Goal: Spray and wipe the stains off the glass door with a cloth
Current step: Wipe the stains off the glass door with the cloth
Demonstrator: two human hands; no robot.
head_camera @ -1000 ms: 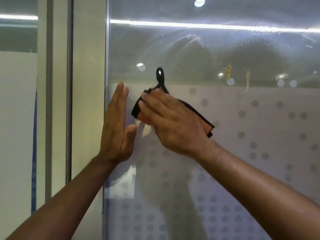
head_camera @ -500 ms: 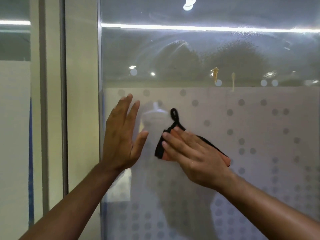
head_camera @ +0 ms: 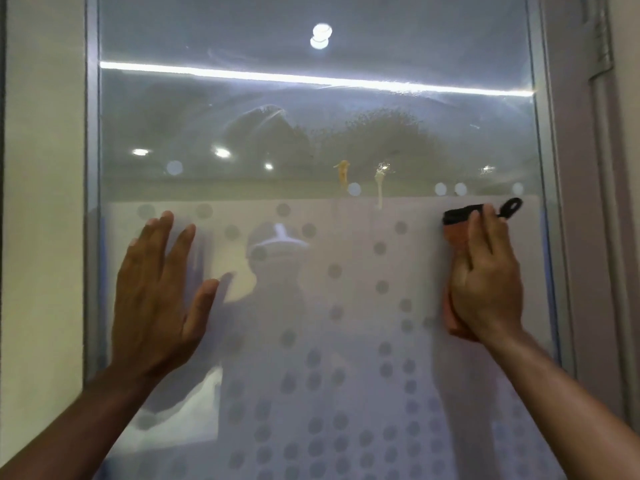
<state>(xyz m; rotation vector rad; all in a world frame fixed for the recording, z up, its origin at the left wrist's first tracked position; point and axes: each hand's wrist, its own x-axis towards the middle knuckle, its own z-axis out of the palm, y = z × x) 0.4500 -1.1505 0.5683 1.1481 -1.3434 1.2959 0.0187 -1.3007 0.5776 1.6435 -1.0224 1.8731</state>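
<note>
The glass door [head_camera: 311, 116] fills the view, frosted with grey dots on its lower half. An orange stain [head_camera: 343, 173] and a pale yellowish drip [head_camera: 380, 185] sit on the glass just above the frosted band, right of centre. My right hand [head_camera: 486, 282] presses an orange cloth [head_camera: 457, 237] with a black edge and black loop flat against the glass near the right frame, below and right of the stains. My left hand [head_camera: 156, 292] lies flat on the glass at the left, fingers straight and spread.
A metal frame [head_camera: 91, 202] borders the pane on the left with a cream wall beyond it. The right frame [head_camera: 547, 168] meets a pale jamb. A fogged patch of spray [head_camera: 381, 133] covers the clear upper glass. Reflected ceiling lights cross the top.
My right hand has swept the cloth from the left-centre of the pane across to the right edge. The view has shifted right. My left hand stays flat on the glass.
</note>
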